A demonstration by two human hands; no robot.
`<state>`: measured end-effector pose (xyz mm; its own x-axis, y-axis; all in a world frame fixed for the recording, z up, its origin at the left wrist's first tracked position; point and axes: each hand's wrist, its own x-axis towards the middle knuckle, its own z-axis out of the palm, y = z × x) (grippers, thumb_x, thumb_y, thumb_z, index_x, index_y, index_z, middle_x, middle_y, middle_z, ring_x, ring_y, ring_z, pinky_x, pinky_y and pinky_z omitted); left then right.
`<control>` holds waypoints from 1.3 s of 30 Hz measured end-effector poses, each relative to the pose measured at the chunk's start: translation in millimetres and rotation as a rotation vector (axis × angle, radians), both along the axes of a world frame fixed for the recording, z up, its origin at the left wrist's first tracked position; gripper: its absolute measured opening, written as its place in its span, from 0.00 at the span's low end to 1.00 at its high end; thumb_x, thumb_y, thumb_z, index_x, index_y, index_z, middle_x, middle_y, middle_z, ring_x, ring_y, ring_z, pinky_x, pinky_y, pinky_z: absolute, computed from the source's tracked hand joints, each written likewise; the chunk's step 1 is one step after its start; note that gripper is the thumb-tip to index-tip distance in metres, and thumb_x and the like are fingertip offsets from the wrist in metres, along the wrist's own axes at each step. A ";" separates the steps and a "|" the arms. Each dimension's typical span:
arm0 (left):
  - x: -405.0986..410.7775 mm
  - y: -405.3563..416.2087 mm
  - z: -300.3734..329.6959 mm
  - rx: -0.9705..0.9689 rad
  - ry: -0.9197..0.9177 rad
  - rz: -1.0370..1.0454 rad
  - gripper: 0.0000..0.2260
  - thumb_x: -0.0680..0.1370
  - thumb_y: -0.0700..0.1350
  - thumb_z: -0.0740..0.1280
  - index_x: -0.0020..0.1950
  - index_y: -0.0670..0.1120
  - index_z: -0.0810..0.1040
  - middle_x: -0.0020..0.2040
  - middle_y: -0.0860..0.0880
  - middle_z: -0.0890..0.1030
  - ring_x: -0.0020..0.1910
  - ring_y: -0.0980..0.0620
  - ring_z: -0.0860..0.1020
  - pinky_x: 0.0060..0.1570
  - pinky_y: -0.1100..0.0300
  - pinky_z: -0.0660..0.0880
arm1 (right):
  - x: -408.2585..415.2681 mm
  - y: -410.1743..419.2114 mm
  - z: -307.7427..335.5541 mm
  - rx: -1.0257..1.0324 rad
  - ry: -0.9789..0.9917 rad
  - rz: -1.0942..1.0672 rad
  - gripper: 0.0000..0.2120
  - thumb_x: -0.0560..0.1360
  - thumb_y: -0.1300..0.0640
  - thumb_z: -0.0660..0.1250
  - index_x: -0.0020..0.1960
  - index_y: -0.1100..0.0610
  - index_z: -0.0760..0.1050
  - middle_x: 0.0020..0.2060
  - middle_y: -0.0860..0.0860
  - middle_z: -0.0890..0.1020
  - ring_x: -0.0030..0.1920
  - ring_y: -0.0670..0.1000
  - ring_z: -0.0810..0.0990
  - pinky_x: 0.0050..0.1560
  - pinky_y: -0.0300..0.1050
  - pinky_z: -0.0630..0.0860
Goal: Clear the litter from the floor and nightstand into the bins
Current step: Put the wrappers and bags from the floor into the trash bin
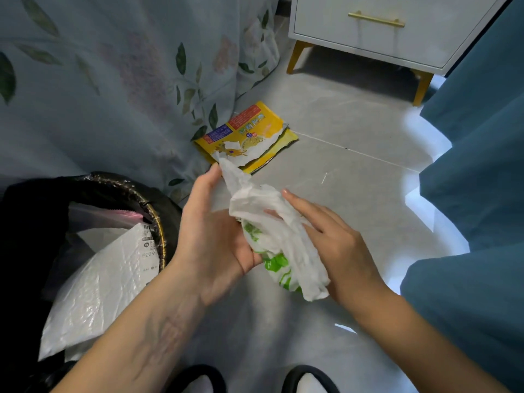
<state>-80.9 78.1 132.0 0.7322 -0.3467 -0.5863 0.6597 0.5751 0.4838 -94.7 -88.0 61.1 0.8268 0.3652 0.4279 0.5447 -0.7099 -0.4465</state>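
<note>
Two shoe tips (198,378) peek in at the bottom. The left hand (209,236) holds a crumpled white tissue (269,222) and a green and white wrapper (276,265), fingers curled under them. The right hand (337,245) rests on the tissue with straight fingers. To the left is a black bin (127,191) with a white bag (93,287) inside. Farther off, a torn yellow packet (249,134) lies on the floor (354,171) by the curtain (113,80). The nightstand (382,38) is farthest.

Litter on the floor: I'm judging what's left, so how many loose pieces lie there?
1: the torn yellow packet by the bedspread. More may hide under the nightstand.
</note>
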 end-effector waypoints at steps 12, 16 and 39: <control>-8.3 0.8 -10.7 0.363 -0.070 -0.059 0.16 0.61 0.35 0.68 0.47 0.39 0.82 0.40 0.43 0.85 0.36 0.48 0.84 0.39 0.52 0.81 | 19.1 -27.9 46.9 0.756 1.209 0.502 0.21 0.62 0.63 0.67 0.51 0.44 0.80 0.46 0.40 0.82 0.47 0.42 0.80 0.42 0.34 0.74; -9.7 3.2 -11.7 0.389 -0.153 -0.087 0.12 0.70 0.28 0.64 0.41 0.42 0.83 0.37 0.46 0.85 0.35 0.49 0.84 0.33 0.58 0.81 | 24.5 -33.3 37.0 1.344 1.648 0.464 0.31 0.58 0.45 0.77 0.56 0.50 0.69 0.55 0.56 0.76 0.52 0.59 0.73 0.44 0.50 0.64; -25.3 14.5 -34.4 1.379 -1.147 -0.780 0.30 0.72 0.62 0.62 0.73 0.62 0.62 0.78 0.59 0.47 0.77 0.58 0.40 0.74 0.62 0.49 | 22.0 8.1 22.4 1.095 1.554 -0.084 0.28 0.63 0.44 0.75 0.59 0.55 0.79 0.50 0.55 0.81 0.48 0.55 0.78 0.49 0.51 0.68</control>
